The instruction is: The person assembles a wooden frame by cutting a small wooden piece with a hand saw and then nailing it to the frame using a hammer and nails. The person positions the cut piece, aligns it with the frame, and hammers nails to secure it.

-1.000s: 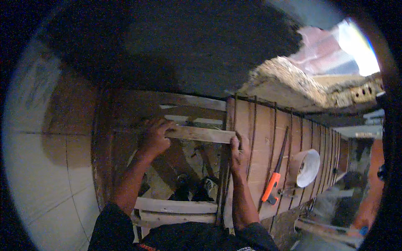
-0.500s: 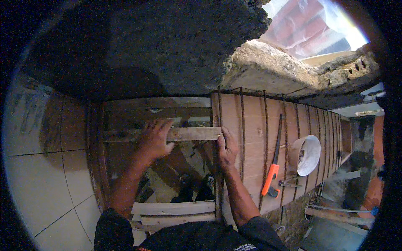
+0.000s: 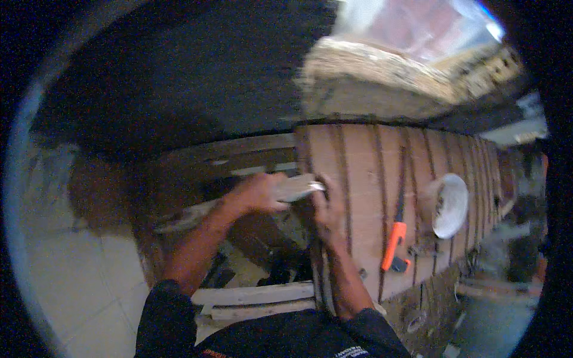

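A pale wooden batten (image 3: 293, 188) lies at a slant across a framed opening. My left hand (image 3: 261, 192) is closed round it, short of its right end. At that end, my right hand (image 3: 325, 206) grips the wood beside the edge of the plywood panel (image 3: 358, 179); motion smears its fingers. The batten's left part passes behind my left wrist and forearm.
On the plywood, crossed by several dark steel bars, lie a handsaw with an orange handle (image 3: 394, 246) and a white round tub (image 3: 452, 206). Wooden slats (image 3: 256, 293) span the opening near me. Beyond stands a dark rough wall (image 3: 197, 77); pale floor tiles (image 3: 77, 286) are at left.
My left hand has slid right along the batten, closer to my right hand, and closed round it. The batten has gone from level to slanted, its left end nearer me. The view has shifted and blurred.
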`<state>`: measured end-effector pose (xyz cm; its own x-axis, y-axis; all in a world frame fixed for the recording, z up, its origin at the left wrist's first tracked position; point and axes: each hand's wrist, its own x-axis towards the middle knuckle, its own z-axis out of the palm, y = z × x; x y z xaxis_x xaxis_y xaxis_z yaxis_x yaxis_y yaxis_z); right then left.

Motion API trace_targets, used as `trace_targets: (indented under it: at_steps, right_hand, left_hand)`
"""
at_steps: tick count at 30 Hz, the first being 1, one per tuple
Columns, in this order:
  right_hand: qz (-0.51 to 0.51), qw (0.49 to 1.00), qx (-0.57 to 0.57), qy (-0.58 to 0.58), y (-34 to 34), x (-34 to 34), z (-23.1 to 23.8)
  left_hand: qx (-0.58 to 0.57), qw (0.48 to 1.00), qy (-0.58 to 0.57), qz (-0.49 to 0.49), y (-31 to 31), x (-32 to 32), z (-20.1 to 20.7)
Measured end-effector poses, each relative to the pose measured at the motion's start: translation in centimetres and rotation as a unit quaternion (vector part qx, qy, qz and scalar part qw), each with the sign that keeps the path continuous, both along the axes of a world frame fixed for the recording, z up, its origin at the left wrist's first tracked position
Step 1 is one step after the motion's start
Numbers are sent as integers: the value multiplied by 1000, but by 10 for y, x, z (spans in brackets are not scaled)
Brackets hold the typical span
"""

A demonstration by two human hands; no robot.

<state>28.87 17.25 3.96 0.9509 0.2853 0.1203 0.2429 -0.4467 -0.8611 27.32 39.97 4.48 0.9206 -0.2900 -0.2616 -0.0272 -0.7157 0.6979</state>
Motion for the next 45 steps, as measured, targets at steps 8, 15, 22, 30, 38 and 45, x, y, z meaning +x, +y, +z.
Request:
trace_targets:
  at_steps: [8,15,22,30,38,45]
  right_hand:
    - [-66,983,47,162,-11,-53,26]
    - [-112,958,223,143,-16,-65,38]
    - [-95,900,221,364,27,-76,10]
    - [-152,685,414,581,105,-77,-108]
    - [-209,662,505,513,78,-33,-176]
    - [-124,657,594,448,91,-12,-148]
  left_hand:
    - [-49,998,-19,19,-15,-44,-3]
    - [-90,972,-189,105,-56,-77,-8]
    - [-59,938,-311,142,-29,-88,-79]
    - [235,941,-238,61,14,-113,-142]
    - [150,970,138,135,37,-86,-143]
    - [205,932,-166,250,81,-94,-142]
